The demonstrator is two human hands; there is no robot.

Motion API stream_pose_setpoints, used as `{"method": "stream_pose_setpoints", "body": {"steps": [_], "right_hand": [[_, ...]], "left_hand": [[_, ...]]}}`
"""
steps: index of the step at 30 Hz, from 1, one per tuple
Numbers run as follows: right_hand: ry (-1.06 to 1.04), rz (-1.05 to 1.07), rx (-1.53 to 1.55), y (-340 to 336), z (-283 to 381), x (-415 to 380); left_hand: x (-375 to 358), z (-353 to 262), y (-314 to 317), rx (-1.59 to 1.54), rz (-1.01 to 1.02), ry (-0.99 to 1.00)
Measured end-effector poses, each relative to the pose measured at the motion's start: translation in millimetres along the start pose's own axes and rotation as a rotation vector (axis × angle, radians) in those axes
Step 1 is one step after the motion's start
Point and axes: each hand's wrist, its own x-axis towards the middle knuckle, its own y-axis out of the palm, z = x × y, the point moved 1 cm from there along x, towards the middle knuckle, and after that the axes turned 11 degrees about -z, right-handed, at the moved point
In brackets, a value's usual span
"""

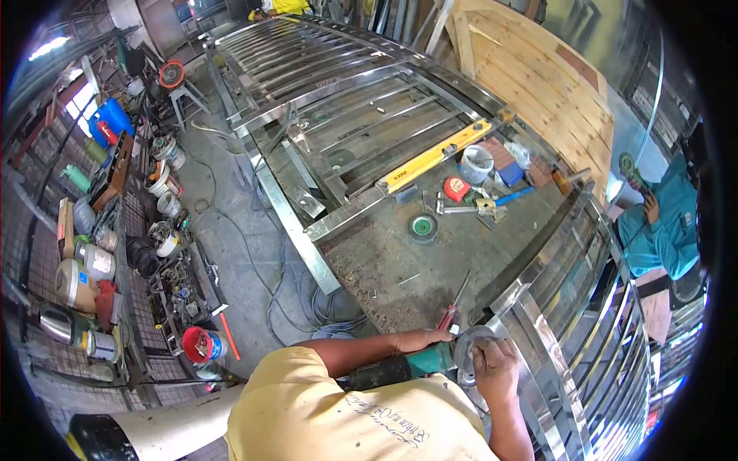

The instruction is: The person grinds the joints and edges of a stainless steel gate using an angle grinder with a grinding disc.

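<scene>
A teal and black angle grinder [430, 359] lies across the front of my body. My left hand [424, 339] is closed at its head end; the fingers are partly hidden. With bent fingers, my right hand [496, 363] grips the grey disc [464, 347] at the grinder's head. Just beyond my left hand is a red-handled tool [447, 316] with a thin shaft, like a screwdriver. Farther up the worktable [384, 269] lies a round disc with a green centre [422, 226].
A yellow spirit level [434, 156], red tape measure [456, 189], hammer [484, 206] and white bucket [477, 163] sit on the table. Metal frames [338, 81] stretch beyond and right. Cables [269, 284] cross the floor. A person in teal [665, 223] is at right, another in yellow [288, 8] far back.
</scene>
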Motion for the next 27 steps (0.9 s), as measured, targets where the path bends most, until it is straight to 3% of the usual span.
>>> {"method": "stream_pose_setpoints", "body": {"steps": [3,6,10,16,18,19,21,22,24,27], "right_hand": [[0.005,0.008,0.053,0.7,5.5,0.7],[-0.061,-0.015,-0.113,-2.3,3.2,1.3],[-0.012,0.093,-0.118,-8.5,-4.8,-8.2],[-0.103,0.136,-0.094,-13.5,-6.7,-16.7],[-0.173,0.208,-0.11,-8.4,-19.0,-23.8],[-0.179,0.254,-0.171,3.1,-27.6,-32.0],[-0.184,0.279,-0.236,2.9,-22.2,-31.9],[-0.207,0.262,-0.237,-4.1,-17.0,-23.2],[-0.184,0.195,-0.239,8.8,-22.9,-26.5],[0.103,0.226,-0.142,1.7,-11.2,-25.7]], "left_hand": [[3.3,3.4,-2.8,-0.013,0.014,-0.032],[24.9,15.5,-12.5,-0.021,0.031,0.024],[-22.2,-20.6,16.4,0.041,0.022,-0.05],[-6.5,1.1,5.1,0.015,-0.112,-0.076],[2.7,7.1,-19.2,0.144,-0.05,-0.15],[-3.6,0.2,-12.2,0.286,-0.072,-0.093],[-19.1,-19.5,6.1,0.732,0.044,0.277],[-17.6,-20.8,6.0,0.737,0.058,0.298],[-5.3,-16.5,3.8,0.554,0.051,0.147],[6.9,-18.6,7.1,0.483,0.034,0.046]]}}
